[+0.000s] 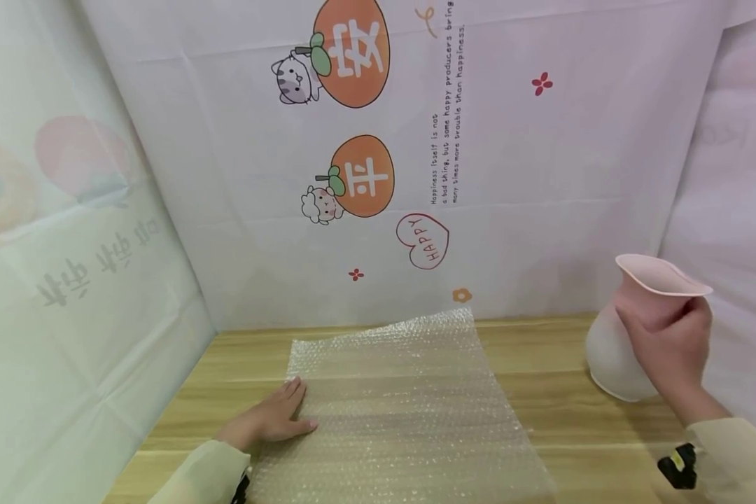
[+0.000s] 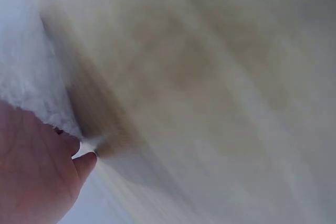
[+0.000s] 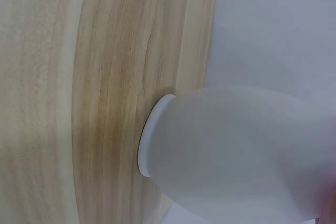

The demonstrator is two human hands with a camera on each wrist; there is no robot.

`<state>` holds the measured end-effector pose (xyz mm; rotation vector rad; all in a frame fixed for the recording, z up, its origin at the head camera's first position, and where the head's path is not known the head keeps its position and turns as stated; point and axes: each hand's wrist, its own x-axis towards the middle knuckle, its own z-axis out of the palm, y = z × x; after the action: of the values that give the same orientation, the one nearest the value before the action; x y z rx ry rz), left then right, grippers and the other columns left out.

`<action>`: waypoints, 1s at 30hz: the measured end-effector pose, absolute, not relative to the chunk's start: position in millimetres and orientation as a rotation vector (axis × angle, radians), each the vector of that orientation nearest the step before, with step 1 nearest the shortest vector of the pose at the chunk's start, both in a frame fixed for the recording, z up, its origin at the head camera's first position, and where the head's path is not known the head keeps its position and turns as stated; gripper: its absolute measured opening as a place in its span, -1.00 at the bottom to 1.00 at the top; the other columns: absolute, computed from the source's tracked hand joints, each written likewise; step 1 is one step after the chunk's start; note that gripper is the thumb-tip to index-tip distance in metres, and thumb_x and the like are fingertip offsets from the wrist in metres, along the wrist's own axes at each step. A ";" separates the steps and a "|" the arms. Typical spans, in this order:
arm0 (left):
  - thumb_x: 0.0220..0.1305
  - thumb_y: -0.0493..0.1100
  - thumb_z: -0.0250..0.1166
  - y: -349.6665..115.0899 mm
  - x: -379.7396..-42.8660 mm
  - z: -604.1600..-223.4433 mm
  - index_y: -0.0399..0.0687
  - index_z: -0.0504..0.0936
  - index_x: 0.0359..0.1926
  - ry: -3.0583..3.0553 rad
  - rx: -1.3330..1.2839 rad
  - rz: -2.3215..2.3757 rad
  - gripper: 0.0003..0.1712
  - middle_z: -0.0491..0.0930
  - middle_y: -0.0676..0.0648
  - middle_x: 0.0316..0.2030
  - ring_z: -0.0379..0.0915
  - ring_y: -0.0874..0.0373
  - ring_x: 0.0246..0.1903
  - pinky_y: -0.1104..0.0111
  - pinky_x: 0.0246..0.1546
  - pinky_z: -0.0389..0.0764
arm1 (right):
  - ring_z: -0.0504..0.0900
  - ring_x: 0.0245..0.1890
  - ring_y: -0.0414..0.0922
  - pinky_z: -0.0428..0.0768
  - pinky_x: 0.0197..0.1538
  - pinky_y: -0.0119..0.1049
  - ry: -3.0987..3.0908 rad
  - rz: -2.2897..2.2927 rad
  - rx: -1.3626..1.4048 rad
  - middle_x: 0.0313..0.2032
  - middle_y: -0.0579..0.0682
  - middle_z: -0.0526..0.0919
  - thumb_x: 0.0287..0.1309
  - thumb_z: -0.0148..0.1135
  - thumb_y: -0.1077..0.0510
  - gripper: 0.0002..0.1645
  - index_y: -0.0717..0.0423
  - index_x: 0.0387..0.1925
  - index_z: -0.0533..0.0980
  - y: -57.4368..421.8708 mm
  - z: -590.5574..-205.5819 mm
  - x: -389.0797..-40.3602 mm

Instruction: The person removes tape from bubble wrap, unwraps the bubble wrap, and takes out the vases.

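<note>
A sheet of clear bubble wrap (image 1: pixel 403 406) lies spread on the wooden table. On its left edge rests my left hand (image 1: pixel 274 418), fingers extended and thumb apart in the head view. The left wrist view is blurred, with the hand (image 2: pixel 39 166) beside the wrap (image 2: pixel 31 72). At the right, my right hand (image 1: pixel 674 346) grips the neck of a vase (image 1: pixel 614 350) with a wavy rim, pinkish at the top and white below. The vase's base (image 3: pixel 152 137) is at the tabletop in the right wrist view; I cannot tell whether it touches.
The wood-grain tabletop (image 1: pixel 535 357) extends to a printed white cloth (image 1: pixel 542 196) hanging behind it. More white cloth hangs at the left (image 1: pixel 69 350) and right (image 1: pixel 731 210), the right one close to the vase.
</note>
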<state>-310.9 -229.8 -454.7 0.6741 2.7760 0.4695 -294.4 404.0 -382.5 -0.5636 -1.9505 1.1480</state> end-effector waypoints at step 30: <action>0.35 0.11 0.20 -188.0 -329.8 -429.7 -0.52 0.00 0.42 2.849 0.731 0.489 -0.03 -0.14 -0.48 0.43 -0.24 -0.34 0.42 -0.11 0.36 -0.08 | 0.38 0.02 -0.28 0.28 0.10 -0.50 -1.774 1.155 -0.518 -0.04 -0.34 0.34 -0.12 0.51 0.03 -0.09 -0.06 0.30 0.30 371.0 -358.3 -257.7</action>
<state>-329.8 -188.0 -429.7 0.7311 2.8491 0.4887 -257.7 371.0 -358.3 -0.5182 -1.7737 1.1554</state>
